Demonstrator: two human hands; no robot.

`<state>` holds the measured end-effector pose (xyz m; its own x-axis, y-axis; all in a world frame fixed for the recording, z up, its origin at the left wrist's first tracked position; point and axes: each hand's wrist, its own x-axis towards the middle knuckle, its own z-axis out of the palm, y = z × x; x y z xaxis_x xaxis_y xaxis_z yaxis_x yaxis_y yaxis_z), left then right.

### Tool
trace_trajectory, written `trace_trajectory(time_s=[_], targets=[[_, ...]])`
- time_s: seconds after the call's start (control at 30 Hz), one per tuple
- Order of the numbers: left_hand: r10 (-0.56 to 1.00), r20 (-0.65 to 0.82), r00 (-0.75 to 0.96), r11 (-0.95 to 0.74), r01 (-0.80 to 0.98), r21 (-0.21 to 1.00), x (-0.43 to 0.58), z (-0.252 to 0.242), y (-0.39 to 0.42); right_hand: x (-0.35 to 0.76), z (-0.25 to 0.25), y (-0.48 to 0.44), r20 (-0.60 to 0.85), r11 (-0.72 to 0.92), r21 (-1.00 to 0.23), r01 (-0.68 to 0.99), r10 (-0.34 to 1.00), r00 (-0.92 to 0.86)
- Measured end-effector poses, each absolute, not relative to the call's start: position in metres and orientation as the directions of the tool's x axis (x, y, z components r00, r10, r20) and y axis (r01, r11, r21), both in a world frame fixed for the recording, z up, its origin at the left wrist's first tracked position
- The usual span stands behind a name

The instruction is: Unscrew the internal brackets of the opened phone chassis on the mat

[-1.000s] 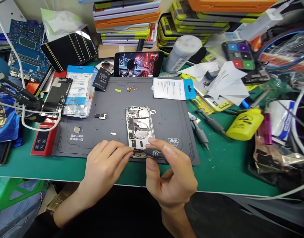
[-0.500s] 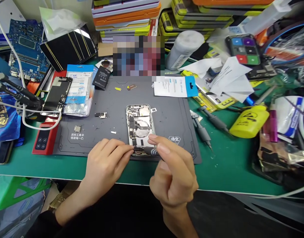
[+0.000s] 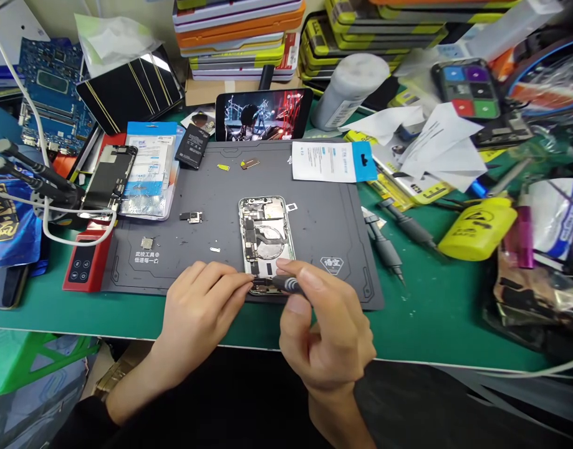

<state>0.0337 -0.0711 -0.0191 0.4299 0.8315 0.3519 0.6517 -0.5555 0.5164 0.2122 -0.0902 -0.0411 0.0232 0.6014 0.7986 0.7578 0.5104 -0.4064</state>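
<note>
An opened phone housing [image 3: 266, 268] lies on the grey work mat [image 3: 211, 193], its inner boards and round charging coil exposed. My left hand [image 3: 206, 305] is closed, its fingertips pinching the housing's lower left edge. A dark grey screwdriver [image 3: 286, 285] is gripped in my right hand [image 3: 333, 324], pointing left over the lower end of the housing. Its tip is too small to make out among the dark parts there. Beside the housing's upper right edge rests a SIM tray [image 3: 292, 207]. Small removed parts, including a dark module [image 3: 191, 217] and a metal piece [image 3: 146, 242], lie to the left.
A phone playing video [image 3: 262, 115] stands behind the mat. Two more screwdrivers [image 3: 384, 249] lie on the right, near a yellow bottle [image 3: 477, 229]. At left are a red device [image 3: 83, 262], a removed screen [image 3: 108, 178] and a black battery [image 3: 191, 146].
My right hand and the screwdriver have shifted very slightly at the housing's lower end. My left hand keeps its hold. The whole view has moved a little.
</note>
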Motion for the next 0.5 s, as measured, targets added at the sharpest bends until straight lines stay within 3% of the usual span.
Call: trace_trajectory(time_s=[0.5], targets=[[0.834, 0.342, 0.433, -0.551, 0.662, 0.508, 0.0331, -0.0189, -0.0719, 0.2101, -0.0438, -0.0906, 0.814, 0.512, -0.431, 0.743, 0.576, 0.075]])
